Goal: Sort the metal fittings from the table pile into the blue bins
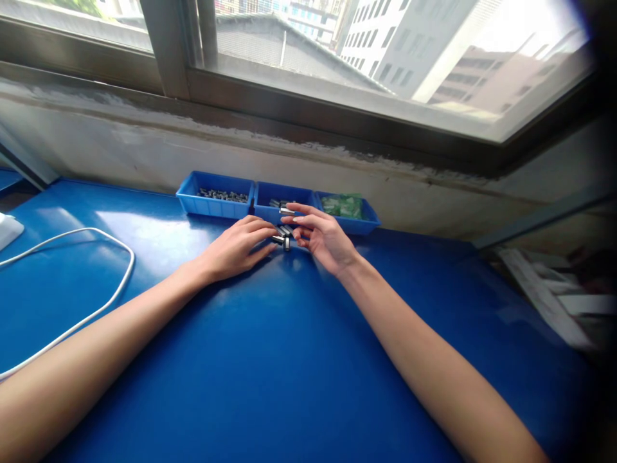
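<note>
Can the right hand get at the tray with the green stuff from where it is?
Probably yes. The right hand lies just in front of the green-filled tray, open-topped, with nothing between them; only small metal parts sit by the fingers.

- A small-parts assembly workshop is showing: three shallow blue plastic bins [215,204] are sitting just beyond the hands.
- A glossy blue workbench top [289,360] is lying under them, below a window.
</note>
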Available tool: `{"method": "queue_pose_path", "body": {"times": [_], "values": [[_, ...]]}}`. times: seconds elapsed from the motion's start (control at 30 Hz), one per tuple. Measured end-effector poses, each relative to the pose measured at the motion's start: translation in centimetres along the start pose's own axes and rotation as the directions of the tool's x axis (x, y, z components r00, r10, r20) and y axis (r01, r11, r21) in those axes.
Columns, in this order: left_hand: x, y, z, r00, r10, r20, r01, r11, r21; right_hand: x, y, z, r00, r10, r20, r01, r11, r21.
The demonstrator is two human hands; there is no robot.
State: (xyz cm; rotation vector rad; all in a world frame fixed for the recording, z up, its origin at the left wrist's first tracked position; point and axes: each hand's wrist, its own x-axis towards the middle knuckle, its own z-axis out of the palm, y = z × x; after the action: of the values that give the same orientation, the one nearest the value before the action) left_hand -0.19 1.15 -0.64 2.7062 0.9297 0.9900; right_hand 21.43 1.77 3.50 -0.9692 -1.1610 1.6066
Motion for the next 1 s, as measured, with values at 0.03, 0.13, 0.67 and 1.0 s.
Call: {"method": "queue_pose_path", "body": {"times": [0.03,0.13,0.67,1.0], "values": [[-0.02,-0.01,0.02,0.999,0.032,0.024,-0.032,0.999,0.006,0.00,-0.01,0.00,1.000,0.008,-0.002,-0.008,1.000,0.006],[-0.10,-0.07,0.12,0.996,0.062,0.071,-0.064,0.998,0.020,-0.02,-0.10,0.01,1.000,0.011,-0.002,-0.011,1.000,0.014],[-0.29,-0.53,0.38,0.997,0.075,0.001,-0.075,0.997,0.006,-0.10,-0.35,-0.20,0.996,-0.079,-0.046,0.073,0.991,-0.108],[-0.40,-0.35,0.21,0.998,0.009,0.063,-0.009,1.000,-0.001,-0.27,-0.28,0.39,0.995,-0.087,0.047,0.093,0.987,-0.132]]}}
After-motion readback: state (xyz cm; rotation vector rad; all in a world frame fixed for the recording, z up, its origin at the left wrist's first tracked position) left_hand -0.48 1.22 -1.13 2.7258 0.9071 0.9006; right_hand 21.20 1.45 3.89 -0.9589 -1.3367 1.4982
